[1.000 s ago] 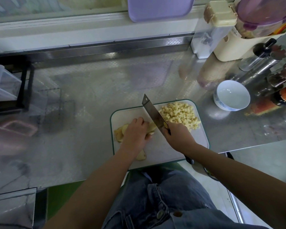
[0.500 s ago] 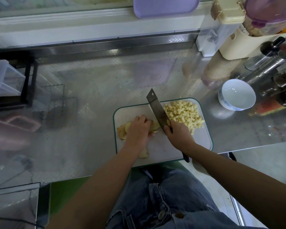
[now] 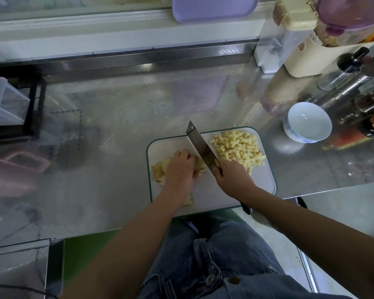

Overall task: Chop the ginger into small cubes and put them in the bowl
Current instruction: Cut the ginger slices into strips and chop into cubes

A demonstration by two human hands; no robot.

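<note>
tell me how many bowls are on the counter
1: the white bowl stands empty on the steel counter, to the right of the cutting board. Another could be hidden behind the containers at the back right.

purple tray point(image 3: 214, 8) top ctr; cream container point(image 3: 311, 61), bottles point(image 3: 352, 85) far rt

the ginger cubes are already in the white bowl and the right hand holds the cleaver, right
Not quite. The head view shows the white bowl empty; the ginger cubes lie piled on the cutting board. The right hand does hold the cleaver.
</note>
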